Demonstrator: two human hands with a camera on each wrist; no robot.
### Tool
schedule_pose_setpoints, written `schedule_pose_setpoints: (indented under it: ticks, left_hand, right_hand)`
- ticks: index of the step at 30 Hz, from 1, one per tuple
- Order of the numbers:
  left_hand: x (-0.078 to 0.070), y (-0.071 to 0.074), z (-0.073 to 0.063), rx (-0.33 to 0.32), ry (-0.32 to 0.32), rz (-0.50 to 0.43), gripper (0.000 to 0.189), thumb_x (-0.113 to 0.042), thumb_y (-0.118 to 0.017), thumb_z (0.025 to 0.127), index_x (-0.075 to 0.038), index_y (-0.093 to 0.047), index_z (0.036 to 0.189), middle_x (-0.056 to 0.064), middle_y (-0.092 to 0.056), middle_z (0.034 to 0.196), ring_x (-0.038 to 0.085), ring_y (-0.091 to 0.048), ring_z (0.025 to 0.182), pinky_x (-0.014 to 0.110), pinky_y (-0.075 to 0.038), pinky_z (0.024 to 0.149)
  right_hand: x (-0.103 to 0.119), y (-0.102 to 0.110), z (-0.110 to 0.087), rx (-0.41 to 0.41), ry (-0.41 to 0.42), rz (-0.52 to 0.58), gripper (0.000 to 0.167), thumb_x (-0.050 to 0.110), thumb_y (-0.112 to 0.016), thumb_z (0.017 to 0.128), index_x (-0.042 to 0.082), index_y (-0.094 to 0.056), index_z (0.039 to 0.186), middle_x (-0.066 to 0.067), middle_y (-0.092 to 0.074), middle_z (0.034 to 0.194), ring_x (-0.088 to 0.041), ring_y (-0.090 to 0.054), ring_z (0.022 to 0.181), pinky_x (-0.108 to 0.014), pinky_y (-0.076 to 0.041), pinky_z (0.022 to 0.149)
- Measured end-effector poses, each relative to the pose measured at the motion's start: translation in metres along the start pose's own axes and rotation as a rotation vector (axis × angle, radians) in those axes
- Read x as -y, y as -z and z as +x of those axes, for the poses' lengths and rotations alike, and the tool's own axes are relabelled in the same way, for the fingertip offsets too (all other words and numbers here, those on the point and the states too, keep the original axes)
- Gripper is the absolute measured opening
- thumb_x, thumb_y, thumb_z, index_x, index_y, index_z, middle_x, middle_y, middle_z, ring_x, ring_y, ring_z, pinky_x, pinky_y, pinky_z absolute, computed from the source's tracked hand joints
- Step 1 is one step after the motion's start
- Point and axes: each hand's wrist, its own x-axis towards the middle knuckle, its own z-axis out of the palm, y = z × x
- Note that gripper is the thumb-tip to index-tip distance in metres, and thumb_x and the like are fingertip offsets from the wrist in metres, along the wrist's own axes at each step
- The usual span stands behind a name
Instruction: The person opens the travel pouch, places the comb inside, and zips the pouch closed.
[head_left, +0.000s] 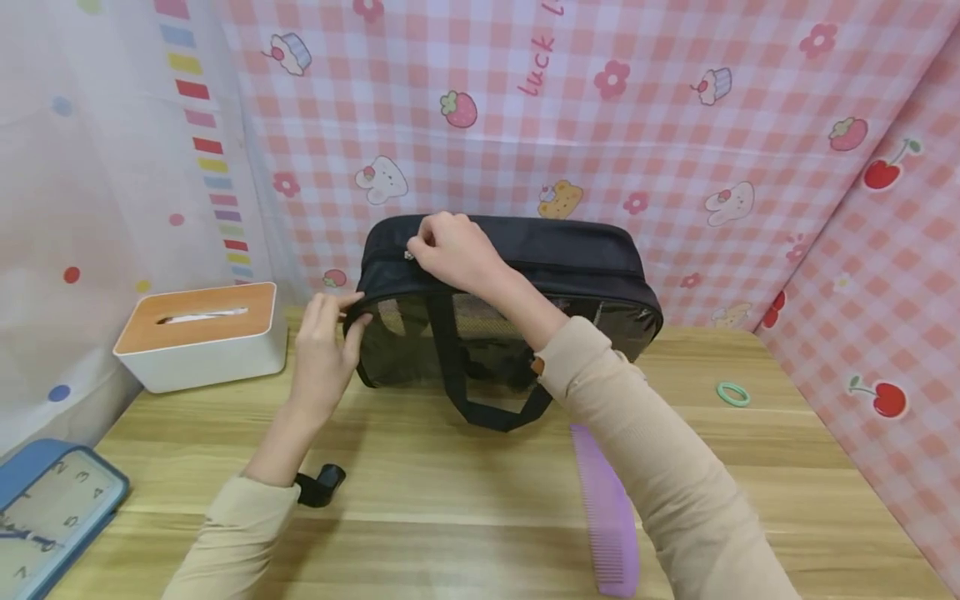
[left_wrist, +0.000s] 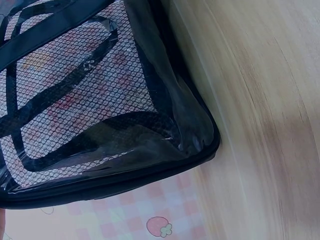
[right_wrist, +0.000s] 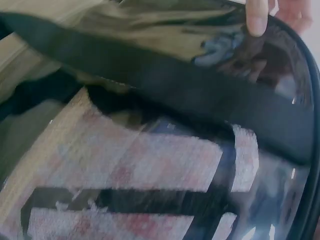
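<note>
A black bag (head_left: 555,242) with see-through front and mesh back stands upright on the table, a handle strap (head_left: 506,417) hanging down its front. At its upper left corner, my left hand (head_left: 322,350) pinches the edge between thumb and fingers. My right hand (head_left: 457,250) is on top near the left end, fingers curled at a silver zipper pull (head_left: 408,255); the grip itself is partly hidden. The bag's clear panel (left_wrist: 145,145) and mesh fill much of the left wrist view. In the right wrist view, left-hand fingers (right_wrist: 256,17) touch the bag's rim.
A tissue box (head_left: 217,358) stands at the left, with a blue clock (head_left: 67,500) in front of it. A black curled object (head_left: 322,486) lies by my left wrist. Under my right forearm is a purple comb (head_left: 607,517); a green ring (head_left: 732,394) lies at the right.
</note>
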Motion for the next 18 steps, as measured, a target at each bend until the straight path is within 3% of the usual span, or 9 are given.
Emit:
schedule_pose_setpoints:
  ticks: [7, 13, 15, 18]
  left_hand:
    - [-0.003, -0.004, -0.004, 0.003, 0.013, -0.003, 0.023, 0.003, -0.065, 0.08, 0.008, -0.059, 0.102, 0.022, -0.054, 0.089, 0.032, -0.053, 0.081, 0.037, -0.05, 0.07]
    - [-0.007, -0.009, -0.007, 0.022, 0.013, -0.023, 0.025, 0.003, -0.065, 0.079, 0.008, -0.059, 0.103, 0.021, -0.055, 0.09, 0.031, -0.055, 0.083, 0.036, -0.052, 0.071]
    - [-0.007, -0.01, -0.007, 0.023, 0.012, -0.026, 0.025, 0.003, -0.065, 0.079, 0.008, -0.059, 0.103, 0.021, -0.055, 0.09, 0.031, -0.055, 0.083, 0.035, -0.052, 0.072]
    - [-0.007, -0.01, -0.007, 0.026, 0.013, -0.019, 0.025, 0.003, -0.065, 0.079, 0.008, -0.059, 0.103, 0.021, -0.055, 0.09, 0.031, -0.055, 0.082, 0.035, -0.052, 0.072]
  right_hand:
    - [0.015, -0.014, 0.01, 0.018, -0.004, 0.032, 0.044, 0.018, -0.044, 0.093, 0.013, -0.031, 0.052, 0.003, -0.024, 0.046, -0.008, -0.02, 0.038, -0.018, -0.02, 0.04]
    - [0.012, -0.012, 0.005, 0.078, -0.035, -0.054, 0.043, 0.02, -0.044, 0.094, 0.013, -0.037, 0.053, 0.003, -0.028, 0.046, -0.009, -0.024, 0.039, -0.018, -0.022, 0.04]
    - [0.005, -0.003, -0.001, 0.092, -0.048, -0.078, 0.037, 0.023, -0.045, 0.095, 0.012, -0.049, 0.06, 0.003, -0.038, 0.05, -0.009, -0.033, 0.042, -0.019, -0.029, 0.043]
    - [-0.012, 0.019, -0.013, 0.071, -0.084, -0.096, 0.028, 0.028, -0.047, 0.095, 0.008, -0.064, 0.083, 0.0, -0.058, 0.067, -0.011, -0.051, 0.056, -0.022, -0.044, 0.054]
